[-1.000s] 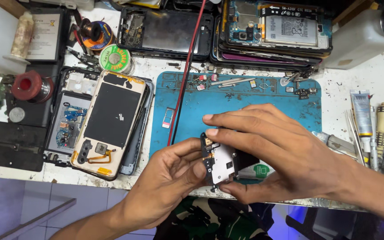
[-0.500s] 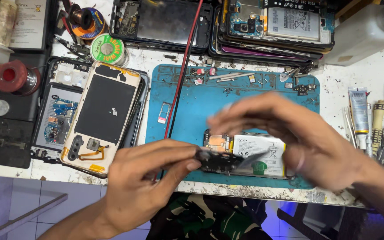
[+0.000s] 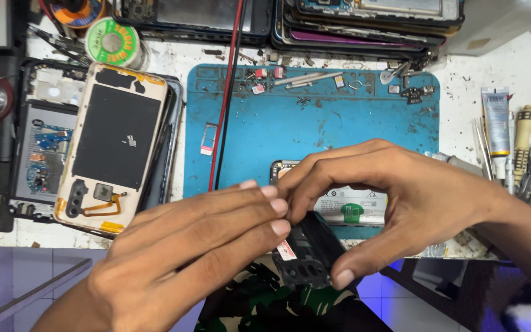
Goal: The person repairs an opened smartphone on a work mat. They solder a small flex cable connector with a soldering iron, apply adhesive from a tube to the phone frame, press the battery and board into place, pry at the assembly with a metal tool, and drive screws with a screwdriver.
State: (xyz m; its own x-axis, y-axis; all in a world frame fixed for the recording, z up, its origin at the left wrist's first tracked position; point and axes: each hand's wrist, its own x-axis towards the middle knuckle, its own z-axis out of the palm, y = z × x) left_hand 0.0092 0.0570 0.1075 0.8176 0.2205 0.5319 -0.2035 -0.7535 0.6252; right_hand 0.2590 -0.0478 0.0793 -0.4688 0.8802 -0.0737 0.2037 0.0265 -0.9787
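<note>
At the near edge of the bench (image 3: 511, 67), just past the blue mat (image 3: 314, 123), I am holding a small black phone part (image 3: 307, 249) up between both hands, probably so it is sitting clear of the clutter and close under my eyes. My right hand (image 3: 401, 203) is arching over it, its fingers (image 3: 343, 278) clamped on the lower end with the thumb underneath. My left hand (image 3: 198, 258) is reaching in flat, its fingers (image 3: 278, 206) lying together, their tips pressing the part's upper edge. Behind my hands an opened phone with a white battery (image 3: 351, 206) is lying on the mat, likely parked there within reach. A second opened phone (image 3: 115, 141) is resting to the left.
</note>
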